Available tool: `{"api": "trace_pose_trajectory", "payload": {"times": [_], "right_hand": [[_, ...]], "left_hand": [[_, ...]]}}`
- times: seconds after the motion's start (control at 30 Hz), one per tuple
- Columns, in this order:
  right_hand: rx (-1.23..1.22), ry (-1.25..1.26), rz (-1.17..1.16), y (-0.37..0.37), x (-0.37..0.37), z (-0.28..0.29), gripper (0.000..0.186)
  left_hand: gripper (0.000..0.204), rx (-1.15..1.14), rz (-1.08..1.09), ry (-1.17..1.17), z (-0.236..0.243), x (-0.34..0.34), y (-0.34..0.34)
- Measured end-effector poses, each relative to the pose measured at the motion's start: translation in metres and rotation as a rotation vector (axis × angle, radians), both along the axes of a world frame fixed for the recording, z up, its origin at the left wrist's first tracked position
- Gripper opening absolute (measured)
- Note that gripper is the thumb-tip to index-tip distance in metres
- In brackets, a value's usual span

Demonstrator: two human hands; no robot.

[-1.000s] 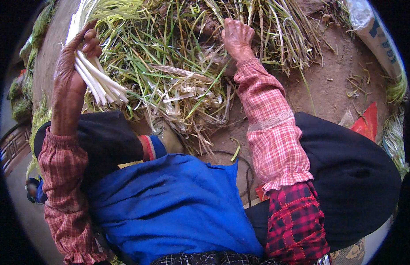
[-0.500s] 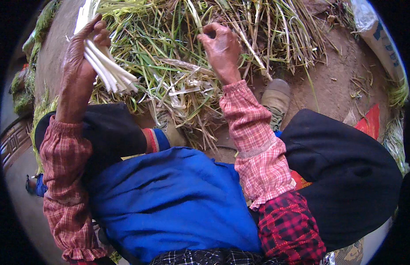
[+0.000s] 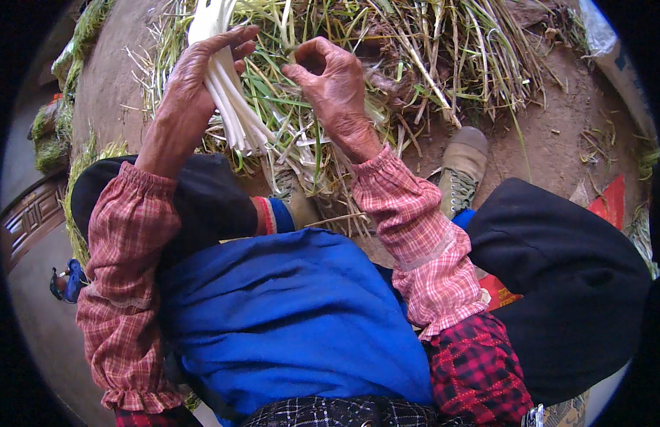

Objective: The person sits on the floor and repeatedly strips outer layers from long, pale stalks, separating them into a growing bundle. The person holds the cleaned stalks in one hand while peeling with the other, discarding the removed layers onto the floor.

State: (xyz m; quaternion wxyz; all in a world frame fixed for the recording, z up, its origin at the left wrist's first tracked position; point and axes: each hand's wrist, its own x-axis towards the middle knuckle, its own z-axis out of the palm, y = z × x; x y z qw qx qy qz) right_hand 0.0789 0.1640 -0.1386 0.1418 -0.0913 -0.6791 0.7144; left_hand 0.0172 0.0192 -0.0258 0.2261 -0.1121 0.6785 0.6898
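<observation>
My left hand [image 3: 190, 91] is wrapped round a bunch of white stalks [image 3: 239, 117], slim and leek-like, their cut-looking ends pointing down toward my shoe. The upper part of the bunch runs past the top edge of the view. To its right, my right hand [image 3: 337, 89] has thumb and forefinger pinched together at the lower end of a single pale stalk [image 3: 286, 27]. Beneath both hands lies a loose heap of green and yellowed leaves and stems [image 3: 394, 43], with thin whitish peelings [image 3: 323, 153] on its near side.
My shoes [image 3: 464, 160] stand at the near edge of the heap on brown ground [image 3: 515, 146]. A pale sack [image 3: 614, 53] is at the far right, with a red piece [image 3: 609, 203] below it. Green bundles [image 3: 54, 132] lie at the left, near a small person in blue [image 3: 68, 280].
My left hand with the white bunch has come rightward, nearer my right hand. My right hand has shifted slightly left, still pinched. The whole view has also moved a little.
</observation>
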Motion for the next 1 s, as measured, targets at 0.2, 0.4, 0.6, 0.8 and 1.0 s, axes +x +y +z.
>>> {"api": "trace_pose_trajectory", "payload": {"times": [0.2, 0.4, 0.6, 0.8, 1.0], "right_hand": [[-0.061, 0.041, 0.038, -0.004, 0.005, 0.013, 0.020], [-0.148, 0.007, 0.079, -0.009, 0.007, 0.017, 0.021], [-0.262, -0.059, 0.179, -0.004, 0.005, 0.013, 0.021], [-0.738, -0.126, 0.338, 0.010, 0.008, 0.019, 0.017], [-1.193, -0.154, 0.278, 0.000, 0.006, 0.003, 0.013]], "left_hand": [[0.034, -0.124, 0.049, -0.045, -0.004, 0.000, 0.015], [0.029, -0.184, 0.066, -0.035, -0.010, -0.003, 0.017], [0.036, -0.222, 0.032, -0.085, -0.014, -0.013, 0.024], [0.036, -0.181, -0.113, -0.035, -0.012, -0.016, 0.022], [0.030, -0.204, -0.084, 0.048, -0.014, -0.016, 0.024]]}}
